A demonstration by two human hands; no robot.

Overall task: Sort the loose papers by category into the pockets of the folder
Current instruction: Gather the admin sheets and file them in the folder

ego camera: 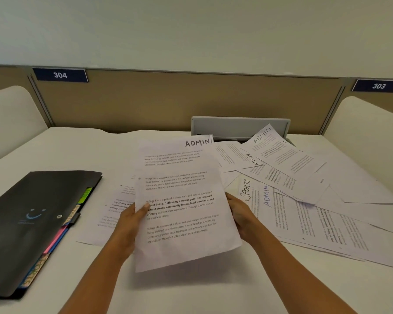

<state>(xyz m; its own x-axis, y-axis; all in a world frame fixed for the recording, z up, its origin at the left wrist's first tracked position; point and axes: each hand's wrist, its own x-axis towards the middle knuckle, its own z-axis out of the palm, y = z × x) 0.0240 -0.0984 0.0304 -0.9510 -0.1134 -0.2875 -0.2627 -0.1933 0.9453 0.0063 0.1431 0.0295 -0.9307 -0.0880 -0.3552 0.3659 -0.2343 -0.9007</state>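
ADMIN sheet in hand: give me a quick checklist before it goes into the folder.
1. Sheet held by left hand and right hand: ok.
2. Category readable, ADMIN at top: ok.
3. Single sheet, nothing stuck behind: cannot tell.
4. Folder open: not ok, it lies closed.
5. ADMIN tab found: cannot tell; tabs are unreadable apart from one that looks like SPORTS.
6. Path to the folder clear: ok.

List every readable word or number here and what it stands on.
"ADMIN": held sheet, top right
"ADMIN": three sheets in the loose pile
"SPORTS": pile sheet
"SPORTS": folder tab
"304": left partition plate
"303": right partition plate
Printed paragraphs and other tabs: mostly too small or blurred.
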